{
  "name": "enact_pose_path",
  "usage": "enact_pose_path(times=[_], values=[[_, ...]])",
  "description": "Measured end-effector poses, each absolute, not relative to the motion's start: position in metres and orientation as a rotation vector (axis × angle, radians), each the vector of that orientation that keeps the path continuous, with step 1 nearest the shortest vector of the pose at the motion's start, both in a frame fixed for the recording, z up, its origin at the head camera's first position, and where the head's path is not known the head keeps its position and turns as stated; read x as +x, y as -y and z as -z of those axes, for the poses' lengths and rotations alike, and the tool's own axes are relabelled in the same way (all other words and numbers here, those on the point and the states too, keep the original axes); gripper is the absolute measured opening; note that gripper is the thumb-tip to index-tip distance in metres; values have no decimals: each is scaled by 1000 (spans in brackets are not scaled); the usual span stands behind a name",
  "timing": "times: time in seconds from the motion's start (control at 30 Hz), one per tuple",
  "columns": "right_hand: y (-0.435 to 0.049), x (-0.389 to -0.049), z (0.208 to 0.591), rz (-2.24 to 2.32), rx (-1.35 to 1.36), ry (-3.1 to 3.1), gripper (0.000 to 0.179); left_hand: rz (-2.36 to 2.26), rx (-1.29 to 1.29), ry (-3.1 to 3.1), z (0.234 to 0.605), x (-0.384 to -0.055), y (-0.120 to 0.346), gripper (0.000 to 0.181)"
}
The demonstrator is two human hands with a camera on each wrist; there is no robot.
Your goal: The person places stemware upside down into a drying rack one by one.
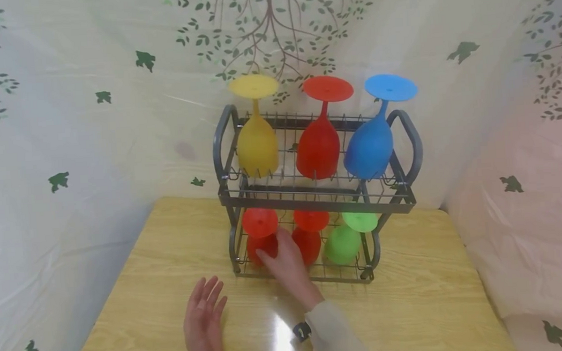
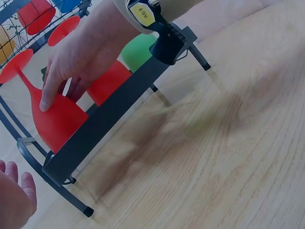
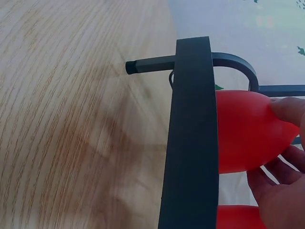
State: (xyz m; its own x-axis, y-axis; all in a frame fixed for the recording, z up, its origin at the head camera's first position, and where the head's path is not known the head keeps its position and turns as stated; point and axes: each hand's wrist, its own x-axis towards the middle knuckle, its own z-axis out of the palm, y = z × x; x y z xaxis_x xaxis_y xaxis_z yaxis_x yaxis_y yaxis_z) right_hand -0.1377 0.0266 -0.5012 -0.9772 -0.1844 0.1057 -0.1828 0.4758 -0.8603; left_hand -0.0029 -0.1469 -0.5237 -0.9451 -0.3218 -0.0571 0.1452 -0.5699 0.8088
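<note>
On the lower tier of a dark two-tier dish rack (image 1: 311, 198), a red wine glass (image 1: 261, 222) stands upside down at the left end. My right hand (image 1: 288, 261) grips its bowl, thumb on one side and fingers on the other. In the right wrist view that red bowl (image 3: 248, 131) sits behind the rack's front bar, between thumb and fingers. A second red wine glass (image 1: 309, 243) and a green one (image 1: 343, 244) stand inverted to its right. My left hand (image 1: 203, 322) is held over the table left of the rack, palm up, fingers relaxed, holding nothing.
The upper tier carries inverted yellow (image 1: 257, 144), red (image 1: 319, 146) and blue (image 1: 370, 146) wine glasses. The rack stands on a wooden table (image 1: 414, 296) against a pale sheet (image 1: 93, 181) printed with leaves and birds. Curved side handles rise at both rack ends.
</note>
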Motion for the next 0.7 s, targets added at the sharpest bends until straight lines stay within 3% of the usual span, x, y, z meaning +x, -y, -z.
enact_pose_path(times=[0.4, 0.7], values=[[-30, -135, 509, 1573, -347, -2693, 68, 2539, 304, 1343, 522, -5, 146, 42], [-45, -103, 503, 1640, -456, -2699, 69, 2475, 374, 1390, 519, -11, 148, 52]])
